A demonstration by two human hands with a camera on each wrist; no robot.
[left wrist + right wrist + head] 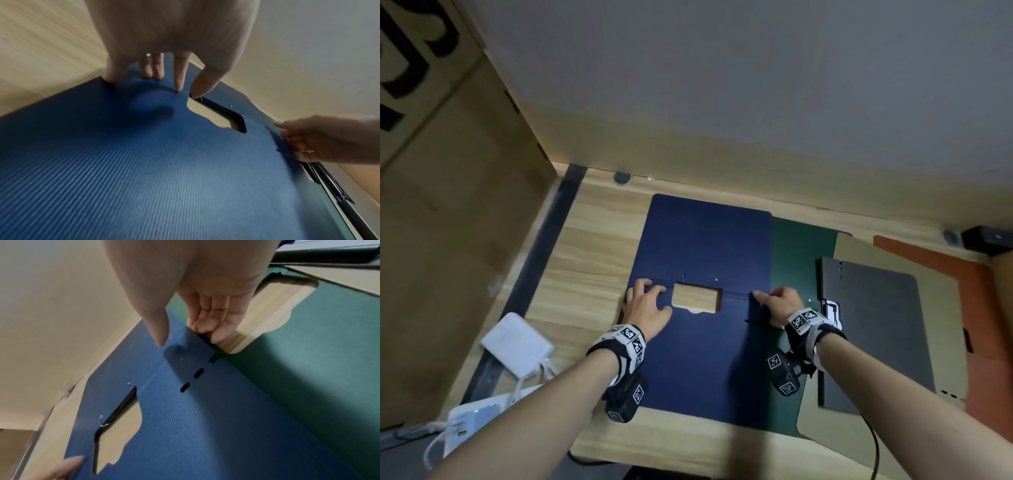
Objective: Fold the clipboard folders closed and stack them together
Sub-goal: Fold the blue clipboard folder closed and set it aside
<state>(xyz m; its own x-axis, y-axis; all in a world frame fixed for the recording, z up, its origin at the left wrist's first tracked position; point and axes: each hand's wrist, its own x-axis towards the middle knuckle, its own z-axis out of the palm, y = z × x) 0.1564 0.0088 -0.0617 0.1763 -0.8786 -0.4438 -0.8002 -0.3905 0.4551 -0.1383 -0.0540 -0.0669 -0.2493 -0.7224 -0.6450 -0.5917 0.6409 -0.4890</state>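
Pressing straight fingertips along the fold line, the left hand (pixel 645 305) rests flat on the ribbed dark-blue plastic clipboard folder (pixel 698 359) lying open on the light wooden bench (pixel 585 260). The right hand (pixel 779 303) pinches the folder's right edge, thumb on top, fingers curled beneath. Green (pixel 791 260), tan (pixel 941 308), grey (pixel 876 329) and rust-orange folders (pixel 976 284) overlap alongside; a white adapter (pixel 517 344) sits left.
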